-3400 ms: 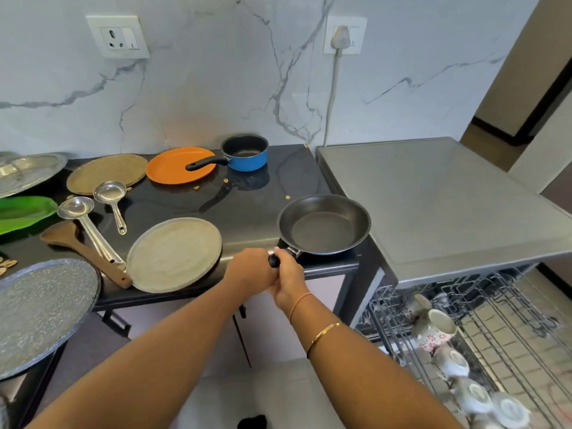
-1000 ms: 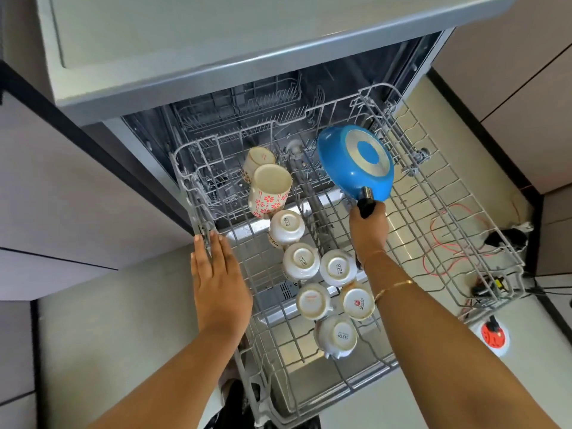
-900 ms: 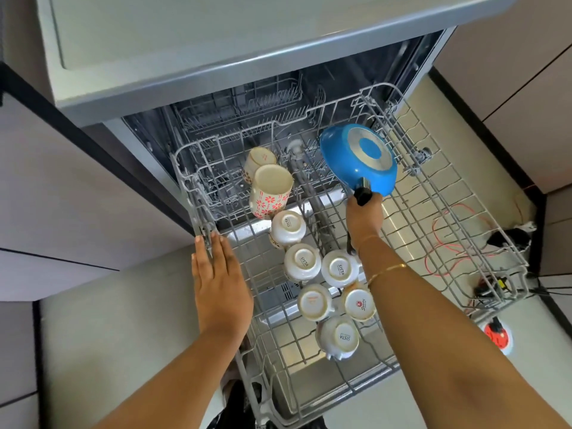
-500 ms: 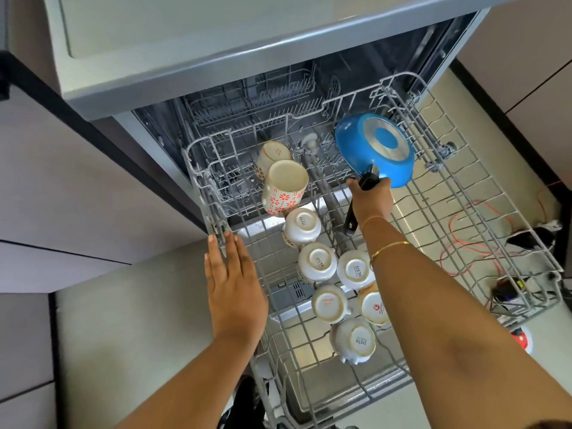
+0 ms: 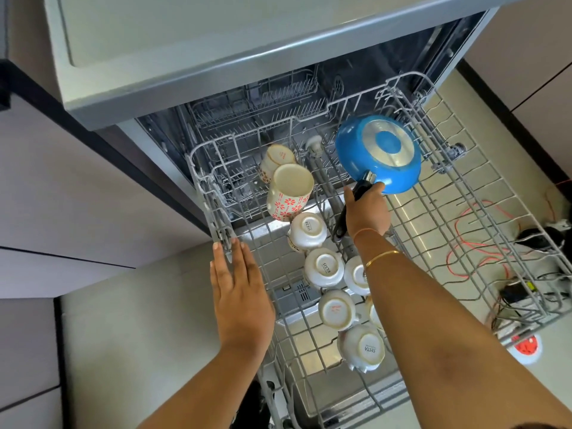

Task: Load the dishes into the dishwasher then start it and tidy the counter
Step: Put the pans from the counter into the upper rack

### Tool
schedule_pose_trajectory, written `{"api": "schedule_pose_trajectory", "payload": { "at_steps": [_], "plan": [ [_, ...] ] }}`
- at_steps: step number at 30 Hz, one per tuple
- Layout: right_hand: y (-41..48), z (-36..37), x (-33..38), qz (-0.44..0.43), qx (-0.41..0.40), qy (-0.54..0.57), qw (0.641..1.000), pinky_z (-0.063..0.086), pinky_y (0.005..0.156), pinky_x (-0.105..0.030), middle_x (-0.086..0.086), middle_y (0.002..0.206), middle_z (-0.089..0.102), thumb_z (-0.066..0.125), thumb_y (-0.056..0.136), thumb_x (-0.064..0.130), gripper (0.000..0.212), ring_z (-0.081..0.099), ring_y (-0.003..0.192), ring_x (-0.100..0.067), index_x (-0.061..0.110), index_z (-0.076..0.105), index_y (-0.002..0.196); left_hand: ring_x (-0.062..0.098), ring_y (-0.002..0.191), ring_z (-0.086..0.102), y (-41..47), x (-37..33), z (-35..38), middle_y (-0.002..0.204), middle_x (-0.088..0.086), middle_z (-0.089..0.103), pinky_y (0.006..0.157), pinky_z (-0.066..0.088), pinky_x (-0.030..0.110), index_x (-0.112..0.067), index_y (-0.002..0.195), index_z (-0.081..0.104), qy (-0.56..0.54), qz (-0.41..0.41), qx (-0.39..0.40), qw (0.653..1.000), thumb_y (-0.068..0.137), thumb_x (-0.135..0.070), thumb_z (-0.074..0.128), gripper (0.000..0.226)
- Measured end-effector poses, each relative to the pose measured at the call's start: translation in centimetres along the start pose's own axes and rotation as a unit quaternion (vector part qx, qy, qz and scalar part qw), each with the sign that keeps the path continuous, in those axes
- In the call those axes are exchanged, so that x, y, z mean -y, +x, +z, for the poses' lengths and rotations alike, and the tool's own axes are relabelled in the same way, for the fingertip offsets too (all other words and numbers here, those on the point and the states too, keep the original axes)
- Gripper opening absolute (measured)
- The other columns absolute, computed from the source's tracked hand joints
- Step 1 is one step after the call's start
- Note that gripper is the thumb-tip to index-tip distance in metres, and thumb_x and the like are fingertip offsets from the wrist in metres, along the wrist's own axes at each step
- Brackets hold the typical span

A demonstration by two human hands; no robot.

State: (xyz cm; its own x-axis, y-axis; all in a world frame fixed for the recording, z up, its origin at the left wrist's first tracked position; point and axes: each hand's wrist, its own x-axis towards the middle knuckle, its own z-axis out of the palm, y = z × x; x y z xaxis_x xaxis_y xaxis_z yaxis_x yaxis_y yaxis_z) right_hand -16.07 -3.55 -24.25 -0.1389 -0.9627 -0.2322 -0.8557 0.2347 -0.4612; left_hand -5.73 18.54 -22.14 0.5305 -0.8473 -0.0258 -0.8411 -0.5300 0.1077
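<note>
The dishwasher's wire rack (image 5: 464, 193) is pulled out below the grey dishwasher top (image 5: 216, 41). My right hand (image 5: 366, 209) grips the black handle of a blue frying pan (image 5: 379, 153), held upside down and tilted over the rack's back middle. My left hand (image 5: 240, 289) lies flat with straight fingers, fingertips against the rack's left rim. Several white cups (image 5: 325, 267) sit upside down in a row in the rack. A flowered mug (image 5: 289, 196) and another one (image 5: 277, 161) lean at the row's far end.
The rack's right half holds no dishes. Through it, on the floor, show an orange cable (image 5: 476, 243), black plugs (image 5: 535, 239) and a red-and-white round thing (image 5: 526, 348). Grey cabinet fronts (image 5: 77, 196) stand to the left.
Earlier both hands held the pan by its handle at the counter. In the last second my right hand has carried the upturned pan farther back over the rack. My left hand stays on the rim.
</note>
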Motion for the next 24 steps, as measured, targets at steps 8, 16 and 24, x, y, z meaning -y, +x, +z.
{"api": "schedule_pose_trajectory", "payload": {
  "at_steps": [8, 16, 24],
  "plan": [
    [0.4, -0.4, -0.4, 0.011, 0.079, -0.029, 0.996, 0.043, 0.072, -0.038, -0.016, 0.113, 0.062, 0.057, 0.087, 0.052, 0.063, 0.061, 0.103, -0.035, 0.007, 0.034, 0.123, 0.034, 0.143, -0.017, 0.0, 0.0, -0.2, 0.15, 0.021, 0.029, 0.115, -0.006, 0.042, 0.005, 0.141, 0.027, 0.002, -0.003, 0.005, 1.0, 0.057, -0.002, 0.076, 0.098],
    [-0.3, -0.9, -1.3, -0.02, 0.081, 0.102, 0.991, 0.044, 0.073, -0.033, -0.019, 0.109, 0.062, 0.055, 0.092, 0.031, 0.043, 0.061, 0.099, -0.035, 0.002, 0.04, 0.12, 0.034, 0.143, -0.013, 0.0, 0.0, -0.2, 0.151, 0.019, 0.028, 0.114, -0.008, 0.041, 0.003, 0.142, 0.023, 0.002, -0.004, 0.013, 1.0, 0.058, -0.002, 0.075, 0.099],
    [-1.0, 0.4, -1.7, -0.022, 0.071, 0.041, 0.996, 0.046, 0.074, -0.04, -0.019, 0.107, 0.063, 0.051, 0.094, 0.036, 0.044, 0.062, 0.095, -0.036, 0.005, 0.037, 0.12, 0.035, 0.142, -0.011, -0.2, -0.1, -0.3, 0.151, 0.018, 0.028, 0.112, 0.01, 0.052, 0.0, 0.142, 0.016, 0.009, 0.001, 0.016, 1.0, 0.062, -0.007, 0.075, 0.1]
  ]
}}
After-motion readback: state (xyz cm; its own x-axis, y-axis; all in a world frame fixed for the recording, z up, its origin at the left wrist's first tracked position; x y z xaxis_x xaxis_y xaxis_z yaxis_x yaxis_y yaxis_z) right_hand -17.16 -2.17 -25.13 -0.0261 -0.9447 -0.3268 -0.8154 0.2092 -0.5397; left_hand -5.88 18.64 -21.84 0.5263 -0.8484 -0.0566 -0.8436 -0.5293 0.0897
